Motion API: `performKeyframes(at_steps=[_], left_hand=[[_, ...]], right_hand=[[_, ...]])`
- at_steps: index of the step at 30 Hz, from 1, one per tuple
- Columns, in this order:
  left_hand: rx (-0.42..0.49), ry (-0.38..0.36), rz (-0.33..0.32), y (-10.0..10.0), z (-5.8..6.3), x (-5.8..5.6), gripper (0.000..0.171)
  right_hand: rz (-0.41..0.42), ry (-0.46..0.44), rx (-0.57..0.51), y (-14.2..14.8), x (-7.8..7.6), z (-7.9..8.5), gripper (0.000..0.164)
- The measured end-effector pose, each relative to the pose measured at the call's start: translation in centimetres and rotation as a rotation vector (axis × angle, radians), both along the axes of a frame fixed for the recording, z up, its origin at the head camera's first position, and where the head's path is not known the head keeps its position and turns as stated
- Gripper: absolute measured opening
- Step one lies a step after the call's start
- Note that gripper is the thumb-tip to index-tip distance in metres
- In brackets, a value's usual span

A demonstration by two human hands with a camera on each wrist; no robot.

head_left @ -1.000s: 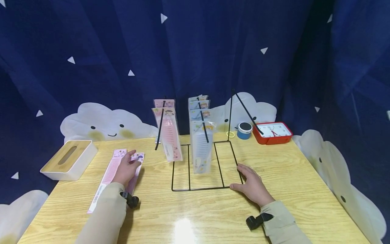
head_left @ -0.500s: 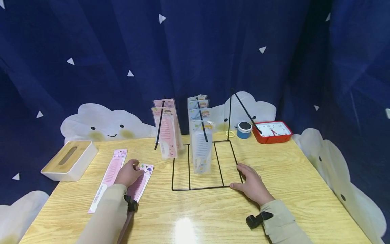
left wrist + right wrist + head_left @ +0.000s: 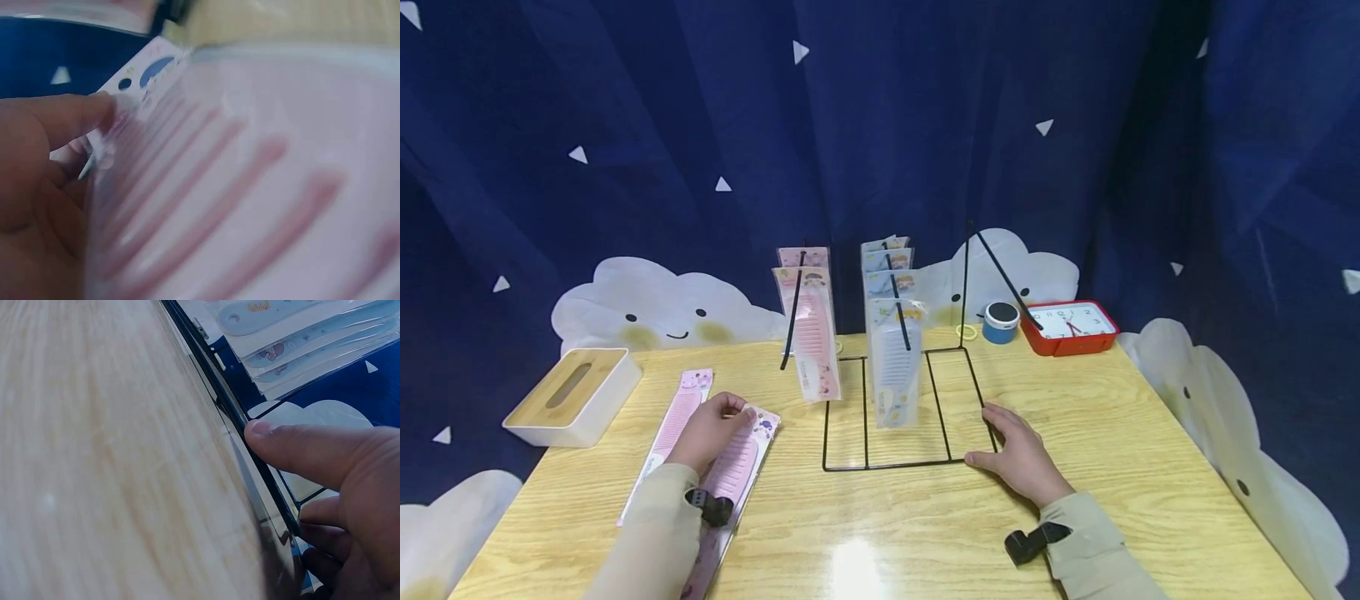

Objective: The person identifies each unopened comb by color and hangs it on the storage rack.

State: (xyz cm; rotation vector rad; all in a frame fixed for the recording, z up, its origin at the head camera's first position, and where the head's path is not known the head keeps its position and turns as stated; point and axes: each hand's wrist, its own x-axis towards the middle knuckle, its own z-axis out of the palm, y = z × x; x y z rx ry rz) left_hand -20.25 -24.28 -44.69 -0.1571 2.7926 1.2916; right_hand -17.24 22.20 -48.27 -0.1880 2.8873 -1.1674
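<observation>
My left hand (image 3: 703, 433) pinches the top of a packaged pink comb (image 3: 735, 468) between thumb and fingers. In the left wrist view the pink comb's teeth (image 3: 212, 206) show through the clear wrapper close up. Another packaged pink comb (image 3: 679, 417) lies to the left, partly hidden by the sleeve. My right hand (image 3: 1021, 457) rests at the front right corner of a black wire rack (image 3: 917, 463), its thumb against the bar in the right wrist view. Packaged pink combs (image 3: 814, 329) hang on the rack's left hook, and several packaged blue combs (image 3: 897, 358) on its middle hook.
The rack's right hook (image 3: 1007, 275) juts forward with nothing on it. Behind it stand a small blue speaker (image 3: 1000, 325), a yellow ring (image 3: 966, 332) and a red alarm clock (image 3: 1070, 327). A white tissue box with a wooden lid (image 3: 574, 396) sits at the table's back left.
My left hand has drawn the packaged comb right and toward me, away from the other one, and its top has come up. The right hand has stayed at the rack. Hanging pink packs have swayed.
</observation>
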Motion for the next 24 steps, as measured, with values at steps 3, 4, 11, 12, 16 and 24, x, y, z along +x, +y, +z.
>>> performKeyframes(at_steps=[3, 4, 11, 12, 16, 24], left_hand=[[0.112, 0.027, 0.033, 0.3, 1.4, 0.7, 0.022], [0.15, 0.034, 0.045, 0.4, 1.9, 1.0, 0.023], [0.345, 0.113, 0.071, 2.1, 4.6, 3.0, 0.032], [0.362, 0.124, 0.068, 2.5, 4.9, 3.3, 0.032], [0.416, 0.18, 0.07, 3.8, 5.9, 4.6, 0.029], [0.513, 0.346, 0.075, 6.3, 8.2, 6.9, 0.022]], right_hand=[[-0.003, 0.001, 0.002, 0.0, 0.0, 0.0, 0.085], [-0.004, 0.002, 0.004, 0.0, 0.0, 0.0, 0.085], [-0.001, -0.002, 0.001, 0.1, 0.1, 0.0, 0.085], [0.0, -0.002, -0.001, 0.1, 0.1, 0.0, 0.085], [0.009, 0.002, -0.004, 0.2, 0.0, -0.1, 0.086], [0.011, -0.001, 0.006, 0.1, -0.1, -0.1, 0.086]])
